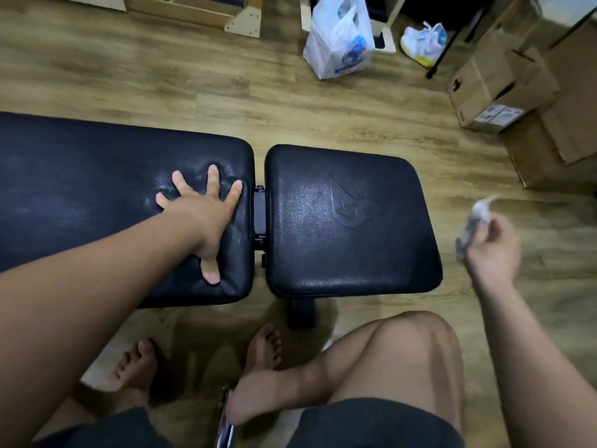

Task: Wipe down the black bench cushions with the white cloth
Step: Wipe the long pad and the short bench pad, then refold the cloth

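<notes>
The person wears dark grey shorts (371, 425) of a soft, matte fabric (the shade is close to charcoal). The hem ends above the knee (407, 337), which is bare. The left forearm (97, 279) and the right forearm (533, 350) are bare as far as the view reaches. The left hand (203, 215) is bare too, and its nails are cut short. The right hand (492, 250) is blurred, so its details cannot be told. The left foot (135, 367) and the right foot (258, 376) are bare.
</notes>
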The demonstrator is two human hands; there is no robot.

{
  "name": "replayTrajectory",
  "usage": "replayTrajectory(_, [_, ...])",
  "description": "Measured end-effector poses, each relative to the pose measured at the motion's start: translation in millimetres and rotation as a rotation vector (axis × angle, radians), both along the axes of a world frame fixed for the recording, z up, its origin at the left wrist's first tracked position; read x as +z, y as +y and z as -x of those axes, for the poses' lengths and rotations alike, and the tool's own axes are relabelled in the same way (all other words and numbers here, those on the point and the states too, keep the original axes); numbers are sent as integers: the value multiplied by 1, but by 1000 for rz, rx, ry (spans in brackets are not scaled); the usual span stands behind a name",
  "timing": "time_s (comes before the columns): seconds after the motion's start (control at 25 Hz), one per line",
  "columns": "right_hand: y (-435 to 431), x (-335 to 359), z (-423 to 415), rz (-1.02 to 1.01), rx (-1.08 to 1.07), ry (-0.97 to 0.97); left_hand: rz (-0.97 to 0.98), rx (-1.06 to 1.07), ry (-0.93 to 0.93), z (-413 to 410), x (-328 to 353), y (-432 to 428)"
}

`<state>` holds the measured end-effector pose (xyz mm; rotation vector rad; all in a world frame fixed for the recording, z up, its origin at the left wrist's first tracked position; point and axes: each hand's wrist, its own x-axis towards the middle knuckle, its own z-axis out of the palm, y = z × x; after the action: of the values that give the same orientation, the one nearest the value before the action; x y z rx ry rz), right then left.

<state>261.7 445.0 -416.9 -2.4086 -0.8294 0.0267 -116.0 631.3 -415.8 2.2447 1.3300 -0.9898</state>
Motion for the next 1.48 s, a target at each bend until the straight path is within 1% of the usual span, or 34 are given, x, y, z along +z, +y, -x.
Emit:
replayTrajectory(0.04, [-11,-22,6,117,-38,-15,-7,5,-2,-1,0,-1])
replayTrajectory(0.08, [-20,-42,24,187,-63,-58,-14,1,-2,-1,0,-1])
replayTrajectory(0.12, [-27,-56,49,202,-65,-138,-22,-4,0,-2,-1,-2])
replayTrajectory(0.16, [-28,-62,82,147,-20,-206,-35,-3,6,-2,-2,-2])
replayTrajectory(0.2, [-27,-65,124,51,56,-228,-44,0,11,-2,-3,0])
replayTrajectory(0.24, [-29,-66,171,-31,152,-163,-40,1,11,-3,-3,0])
replayTrajectory(0.28, [-31,-67,221,-89,296,1,-36,4,5,-3,-3,-1])
replayTrajectory(0.32, [-36,-67,268,-83,500,215,-38,0,-6,-1,-4,-1])
replayTrajectory(0.36, [-43,-63,304,-6,739,396,-47,-15,-16,1,-4,-1])
replayTrajectory(0.4, [-49,-60,321,80,915,480,-54,-30,-30,3,-2,-1])
replayTrajectory(0.44, [-51,-56,318,87,961,502,-59,-43,-40,6,0,-3])
replayTrajectory(0.48, [-51,-54,303,27,885,496,-72,-52,-56,8,4,-4])
replayTrajectory(0.52, [-52,-50,283,-52,763,469,-73,-50,-74,11,8,-5])
replayTrajectory(0.6, [-61,-30,243,-138,530,491,-66,-37,-117,18,14,-12])
replayTrajectory(0.64, [-64,-17,228,-154,449,553,-106,-35,-145,23,14,-18])
replayTrajectory(0.68, [-68,-5,220,-203,380,661,-178,-31,-193,26,15,-26])
replayTrajectory(0.72, [-70,7,217,-290,312,832,-245,-12,-290,29,15,-37])
replayTrajectory(0.76, [-72,19,221,-393,237,1042,-277,35,-454,30,16,-54])
replayTrajectory(0.8, [-72,29,227,-471,173,1221,-267,116,-672,31,15,-75])
replayTrajectory(0.84, [-72,34,236,-509,146,1331,-216,221,-890,33,14,-100])
replayTrajectory(0.88, [-71,36,246,-499,136,1376,-113,347,-1061,34,14,-127])
replayTrajectory(0.96, [-69,37,269,-424,162,1384,248,639,-1282,39,17,-177])
replayTrajectory(1.0, [-67,37,279,-403,193,1381,414,795,-1342,42,17,-193])
replayTrajectory(1.04, [-66,37,286,-385,231,1377,505,904,-1378,46,19,-203])
replayTrajectory(1.08, [-66,39,291,-362,269,1372,514,944,-1403,50,21,-207])
replayTrajectory(1.16, [-65,42,295,-310,366,1374,426,948,-1439,59,28,-206])
replayTrajectory(1.24, [-66,43,295,-220,471,1339,361,996,-1495,69,32,-201])
replayTrajectory(1.32, [-67,42,296,-140,529,1297,375,1065,-1542,80,35,-197])
replayTrajectory(1.4, [-68,41,297,-96,540,1313,371,1048,-1559,89,39,-195])
replayTrajectory(1.48, [-68,48,300,-82,598,1361,315,970,-1545,97,49,-195])
